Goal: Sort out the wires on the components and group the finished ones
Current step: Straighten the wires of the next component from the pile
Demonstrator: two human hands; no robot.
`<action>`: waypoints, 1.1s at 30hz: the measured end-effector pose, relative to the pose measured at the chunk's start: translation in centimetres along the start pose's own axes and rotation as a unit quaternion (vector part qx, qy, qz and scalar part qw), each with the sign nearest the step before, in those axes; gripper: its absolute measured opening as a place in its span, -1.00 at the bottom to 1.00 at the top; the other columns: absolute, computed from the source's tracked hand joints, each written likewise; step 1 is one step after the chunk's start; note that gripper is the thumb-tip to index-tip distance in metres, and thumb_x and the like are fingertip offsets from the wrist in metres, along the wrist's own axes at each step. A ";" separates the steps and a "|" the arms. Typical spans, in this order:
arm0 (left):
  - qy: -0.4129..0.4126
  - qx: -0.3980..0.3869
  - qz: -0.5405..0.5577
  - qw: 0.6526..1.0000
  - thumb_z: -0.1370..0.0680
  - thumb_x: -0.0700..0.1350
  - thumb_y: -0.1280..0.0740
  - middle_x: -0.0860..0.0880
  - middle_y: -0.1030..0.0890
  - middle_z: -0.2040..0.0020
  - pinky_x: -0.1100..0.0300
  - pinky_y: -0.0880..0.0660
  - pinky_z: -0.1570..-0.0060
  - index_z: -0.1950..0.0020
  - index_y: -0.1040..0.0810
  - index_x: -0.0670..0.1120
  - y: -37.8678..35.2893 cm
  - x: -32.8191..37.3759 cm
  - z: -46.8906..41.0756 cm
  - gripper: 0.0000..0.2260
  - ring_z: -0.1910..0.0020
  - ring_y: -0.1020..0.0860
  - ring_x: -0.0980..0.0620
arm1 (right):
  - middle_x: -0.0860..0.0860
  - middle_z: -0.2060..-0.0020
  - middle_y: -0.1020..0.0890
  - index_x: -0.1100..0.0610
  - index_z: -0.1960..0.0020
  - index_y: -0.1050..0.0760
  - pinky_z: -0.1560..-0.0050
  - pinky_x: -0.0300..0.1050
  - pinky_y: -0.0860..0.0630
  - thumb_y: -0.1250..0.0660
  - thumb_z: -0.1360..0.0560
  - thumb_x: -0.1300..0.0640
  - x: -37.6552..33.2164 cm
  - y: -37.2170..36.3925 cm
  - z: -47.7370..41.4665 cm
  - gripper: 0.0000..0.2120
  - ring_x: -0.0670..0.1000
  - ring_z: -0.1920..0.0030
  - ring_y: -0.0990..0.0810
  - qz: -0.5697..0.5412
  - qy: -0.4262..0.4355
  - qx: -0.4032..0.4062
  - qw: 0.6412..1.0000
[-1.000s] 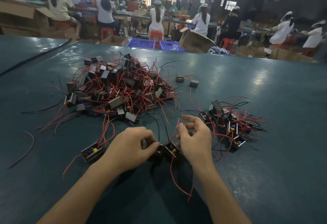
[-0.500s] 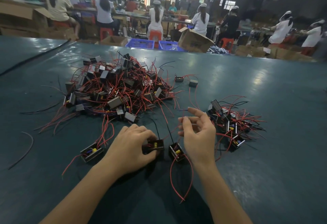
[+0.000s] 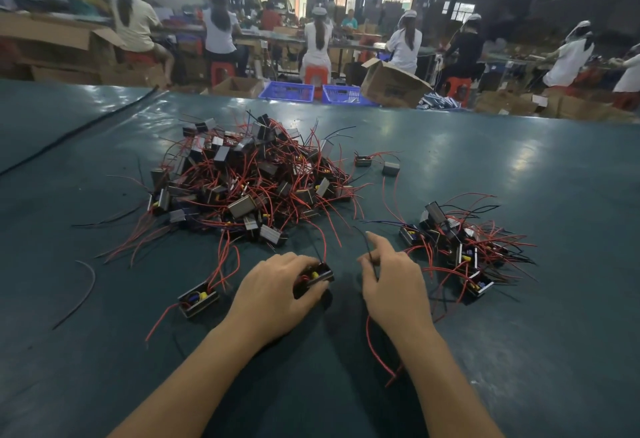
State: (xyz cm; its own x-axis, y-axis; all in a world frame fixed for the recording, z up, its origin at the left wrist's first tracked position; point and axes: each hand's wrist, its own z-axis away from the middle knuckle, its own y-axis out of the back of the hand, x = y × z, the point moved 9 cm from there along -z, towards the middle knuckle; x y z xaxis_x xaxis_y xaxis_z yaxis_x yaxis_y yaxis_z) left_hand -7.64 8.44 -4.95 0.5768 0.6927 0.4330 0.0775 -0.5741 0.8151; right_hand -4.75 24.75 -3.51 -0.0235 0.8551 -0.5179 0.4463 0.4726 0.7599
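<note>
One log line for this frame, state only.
left hand: grips component | right hand: pinches black wire | big pile: beyond hands | smaller group: right side

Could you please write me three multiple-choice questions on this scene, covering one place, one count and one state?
1. Where is the smaller group of components?
A. right of the right hand
B. left of the big pile
C. inside a cardboard box

2. How many blue crates stand beyond the table?
A. one
B. two
C. four

3. What is the left hand doing?
A. lying flat and open
B. gripping a component
C. lifting a crate

Answers:
1 A: the group lies just right of the right hand, which pinches a black wire.
2 B: two crates stand side by side.
3 B: its fingers curl round the component.
</note>
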 end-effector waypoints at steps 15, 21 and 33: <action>0.094 0.119 0.025 0.988 -0.61 -0.24 -0.21 -0.12 -0.46 -0.36 0.08 -0.29 -0.38 -0.42 -0.41 -0.16 4.8 -4.3 -7.2 -0.64 -0.37 -0.35 -0.09 | -0.11 0.34 -0.57 0.15 -0.20 -0.59 0.31 -0.40 -0.42 -0.28 -0.59 0.25 0.0 0.4 -0.1 -0.79 -0.18 0.35 -0.52 -0.276 -0.017 0.037 0.960; 0.055 -0.066 -0.164 0.983 -0.56 0.12 -0.32 0.03 -0.43 -0.41 -0.12 -0.20 -0.38 -0.49 -0.30 0.12 0.3 -4.4 -11.4 -0.48 -0.40 -0.29 -0.08 | -0.06 0.10 -0.61 0.10 -0.29 -0.50 0.28 -0.36 -0.48 -0.22 -0.60 0.31 0.1 -0.4 -0.1 -0.69 -0.12 0.30 -0.57 -0.306 -0.028 0.017 0.952; 0.071 0.284 0.304 0.907 -0.54 -0.08 -0.41 0.14 -0.59 0.10 0.44 -0.51 0.20 -0.03 -0.47 0.04 9.2 -2.4 -10.2 -0.85 0.19 -0.60 0.31 | -0.11 0.05 -0.58 0.10 -0.37 -0.46 -0.08 -0.10 -0.54 -0.22 -0.62 0.14 0.1 -0.3 0.1 -0.68 -0.10 0.04 -0.53 -0.322 -0.058 0.018 0.945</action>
State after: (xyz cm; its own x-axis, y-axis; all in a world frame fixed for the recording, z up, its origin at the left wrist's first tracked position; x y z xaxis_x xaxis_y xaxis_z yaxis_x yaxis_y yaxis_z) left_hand -16.57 5.92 5.47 0.5459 0.1989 0.8139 0.2103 -0.9728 0.0968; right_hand -4.80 24.69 -3.86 -0.2033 0.3631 -0.9093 0.4024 0.8776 0.2605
